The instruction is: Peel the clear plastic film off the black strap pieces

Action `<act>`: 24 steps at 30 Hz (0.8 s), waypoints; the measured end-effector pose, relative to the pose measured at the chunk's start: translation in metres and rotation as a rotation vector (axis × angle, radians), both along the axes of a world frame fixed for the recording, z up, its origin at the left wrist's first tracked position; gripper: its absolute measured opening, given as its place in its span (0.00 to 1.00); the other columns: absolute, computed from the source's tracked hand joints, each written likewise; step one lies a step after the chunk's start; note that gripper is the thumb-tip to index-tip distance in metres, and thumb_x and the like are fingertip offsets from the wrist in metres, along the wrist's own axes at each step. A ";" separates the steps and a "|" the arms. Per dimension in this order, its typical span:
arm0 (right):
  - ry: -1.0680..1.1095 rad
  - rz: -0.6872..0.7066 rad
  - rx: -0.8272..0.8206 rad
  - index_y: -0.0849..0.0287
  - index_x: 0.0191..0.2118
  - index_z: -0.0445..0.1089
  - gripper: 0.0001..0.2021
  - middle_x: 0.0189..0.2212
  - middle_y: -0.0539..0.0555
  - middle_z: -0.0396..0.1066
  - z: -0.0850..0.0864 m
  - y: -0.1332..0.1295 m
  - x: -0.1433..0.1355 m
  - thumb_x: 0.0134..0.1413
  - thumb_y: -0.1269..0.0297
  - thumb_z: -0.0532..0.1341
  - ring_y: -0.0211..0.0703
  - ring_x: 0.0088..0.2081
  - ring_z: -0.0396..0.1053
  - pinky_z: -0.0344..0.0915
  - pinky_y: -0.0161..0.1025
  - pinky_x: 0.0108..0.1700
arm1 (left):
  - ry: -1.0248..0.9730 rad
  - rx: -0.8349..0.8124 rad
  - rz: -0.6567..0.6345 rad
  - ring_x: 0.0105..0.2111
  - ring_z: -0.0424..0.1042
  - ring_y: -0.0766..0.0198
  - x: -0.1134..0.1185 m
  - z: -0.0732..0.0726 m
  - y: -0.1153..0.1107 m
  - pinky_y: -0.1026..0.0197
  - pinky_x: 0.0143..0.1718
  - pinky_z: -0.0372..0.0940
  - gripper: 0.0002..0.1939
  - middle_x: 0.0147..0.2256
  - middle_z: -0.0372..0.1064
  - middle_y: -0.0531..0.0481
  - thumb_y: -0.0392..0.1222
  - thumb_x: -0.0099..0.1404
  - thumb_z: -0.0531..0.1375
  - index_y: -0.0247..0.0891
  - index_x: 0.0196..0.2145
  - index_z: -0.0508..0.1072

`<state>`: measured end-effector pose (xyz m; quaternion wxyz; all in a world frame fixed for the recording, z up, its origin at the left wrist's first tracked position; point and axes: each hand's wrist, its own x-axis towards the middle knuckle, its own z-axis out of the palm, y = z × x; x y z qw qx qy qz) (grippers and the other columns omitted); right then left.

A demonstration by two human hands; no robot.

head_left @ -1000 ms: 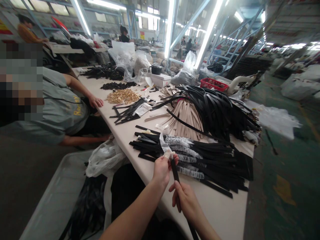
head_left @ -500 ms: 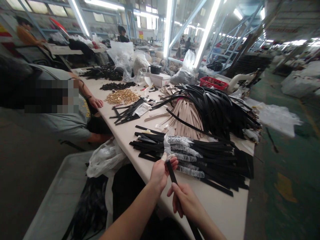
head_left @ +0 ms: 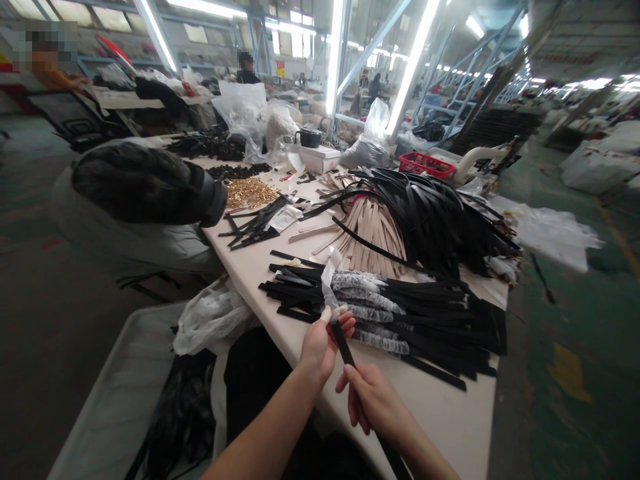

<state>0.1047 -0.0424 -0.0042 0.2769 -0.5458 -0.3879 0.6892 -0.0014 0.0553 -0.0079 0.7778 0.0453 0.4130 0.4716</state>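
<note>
My left hand (head_left: 320, 343) pinches the upper end of a black strap (head_left: 344, 345) together with a clear plastic film (head_left: 329, 283) that sticks up above the fingers. Lower down the same strap, my right hand (head_left: 367, 397) grips it between thumb and fingers; its tail hangs below toward the bottom edge. Just beyond both hands lies a row of black straps (head_left: 435, 333), several with crumpled clear plastic wrap (head_left: 373, 313) around them.
Beige strips (head_left: 373, 233) and a heap of long black straps (head_left: 435, 213) lie behind. Gold pieces (head_left: 250, 193) are farther left. A person (head_left: 145, 187) leans at the table's left edge. A grey bin (head_left: 120, 387) stands lower left; a red basket (head_left: 427, 165) is at the back.
The person at the left has leaned forward, head now over the table edge. The film above my left hand has shifted slightly left. My hands have barely moved.
</note>
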 end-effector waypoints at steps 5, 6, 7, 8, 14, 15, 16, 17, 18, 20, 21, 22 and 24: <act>-0.028 0.027 -0.017 0.62 0.34 0.67 0.25 0.10 0.47 0.66 0.005 0.000 0.000 0.62 0.42 0.48 0.31 0.06 0.52 0.41 0.27 0.10 | -0.012 -0.004 -0.018 0.38 0.79 0.54 -0.002 0.001 0.003 0.55 0.42 0.73 0.18 0.42 0.76 0.31 0.44 0.71 0.54 0.25 0.47 0.73; -0.042 0.033 -0.022 0.62 0.34 0.67 0.25 0.10 0.47 0.66 0.006 0.000 -0.001 0.62 0.42 0.48 0.31 0.06 0.52 0.42 0.26 0.10 | -0.012 -0.005 -0.023 0.38 0.79 0.54 -0.003 0.000 0.003 0.55 0.42 0.73 0.18 0.42 0.76 0.31 0.44 0.71 0.54 0.25 0.47 0.73; -0.061 0.034 -0.022 0.62 0.34 0.67 0.25 0.10 0.47 0.66 0.007 0.001 -0.002 0.62 0.42 0.49 0.31 0.07 0.53 0.42 0.26 0.10 | -0.010 -0.005 -0.026 0.38 0.79 0.54 -0.002 0.000 0.002 0.55 0.42 0.73 0.18 0.42 0.76 0.31 0.44 0.71 0.54 0.25 0.47 0.74; -0.083 0.025 -0.016 0.61 0.34 0.67 0.25 0.10 0.47 0.66 0.007 0.001 -0.003 0.62 0.42 0.48 0.31 0.07 0.53 0.42 0.26 0.10 | -0.004 -0.004 -0.025 0.38 0.79 0.54 -0.002 -0.001 0.002 0.55 0.42 0.73 0.18 0.42 0.76 0.31 0.44 0.71 0.54 0.25 0.47 0.74; -0.200 -0.183 0.144 0.61 0.36 0.67 0.26 0.12 0.48 0.67 0.009 0.003 -0.002 0.63 0.41 0.47 0.32 0.09 0.56 0.46 0.26 0.12 | -0.012 -0.012 0.036 0.36 0.79 0.57 -0.001 -0.007 -0.001 0.58 0.39 0.73 0.16 0.40 0.77 0.35 0.44 0.70 0.56 0.27 0.44 0.75; -0.201 -0.179 0.143 0.61 0.36 0.67 0.26 0.12 0.47 0.67 0.009 0.002 -0.002 0.63 0.42 0.47 0.32 0.09 0.56 0.47 0.26 0.11 | -0.025 -0.013 0.042 0.36 0.79 0.57 -0.001 -0.006 -0.001 0.59 0.40 0.73 0.16 0.40 0.77 0.35 0.44 0.70 0.55 0.27 0.44 0.75; -0.194 -0.153 0.123 0.61 0.36 0.67 0.25 0.11 0.47 0.67 0.010 0.001 -0.002 0.63 0.42 0.47 0.32 0.08 0.56 0.46 0.26 0.11 | -0.036 -0.012 0.044 0.37 0.79 0.57 -0.001 -0.005 0.000 0.58 0.40 0.73 0.16 0.41 0.77 0.35 0.44 0.71 0.55 0.27 0.44 0.75; -0.181 -0.117 0.093 0.61 0.36 0.67 0.25 0.11 0.47 0.66 0.011 -0.001 -0.002 0.63 0.43 0.47 0.32 0.08 0.55 0.46 0.26 0.10 | -0.041 -0.009 0.043 0.38 0.79 0.57 -0.001 -0.003 0.000 0.58 0.41 0.73 0.16 0.42 0.77 0.34 0.43 0.71 0.55 0.27 0.45 0.75; -0.169 -0.080 0.061 0.61 0.36 0.67 0.25 0.11 0.47 0.66 0.012 -0.003 -0.003 0.64 0.43 0.47 0.32 0.08 0.54 0.45 0.26 0.10 | -0.045 -0.006 0.041 0.39 0.79 0.56 -0.001 -0.001 0.000 0.57 0.42 0.73 0.16 0.43 0.76 0.33 0.43 0.70 0.55 0.26 0.45 0.75; -0.151 -0.027 0.016 0.61 0.36 0.67 0.24 0.11 0.47 0.66 0.013 -0.006 -0.005 0.64 0.44 0.47 0.32 0.07 0.54 0.44 0.26 0.09 | -0.053 -0.005 0.041 0.40 0.78 0.55 -0.001 0.004 0.001 0.56 0.43 0.73 0.16 0.44 0.76 0.32 0.43 0.71 0.55 0.26 0.46 0.74; -0.148 -0.019 0.008 0.61 0.36 0.67 0.24 0.11 0.47 0.66 0.013 -0.007 -0.006 0.64 0.45 0.47 0.32 0.07 0.54 0.44 0.26 0.09 | -0.054 -0.008 0.042 0.40 0.78 0.55 0.000 0.006 0.001 0.56 0.44 0.73 0.16 0.45 0.75 0.32 0.43 0.71 0.55 0.26 0.46 0.74; -0.148 -0.020 0.004 0.61 0.36 0.67 0.24 0.10 0.47 0.66 0.012 -0.007 -0.007 0.63 0.45 0.47 0.32 0.07 0.55 0.44 0.26 0.09 | -0.052 -0.011 0.044 0.40 0.79 0.55 0.000 0.007 0.001 0.56 0.44 0.73 0.17 0.45 0.75 0.31 0.43 0.71 0.54 0.26 0.46 0.74; -0.142 -0.028 -0.003 0.61 0.36 0.66 0.24 0.10 0.47 0.65 0.012 -0.006 -0.008 0.63 0.44 0.48 0.32 0.07 0.55 0.43 0.26 0.09 | -0.046 -0.015 0.045 0.40 0.79 0.54 0.001 0.009 0.000 0.56 0.43 0.73 0.17 0.45 0.75 0.30 0.44 0.72 0.54 0.26 0.46 0.74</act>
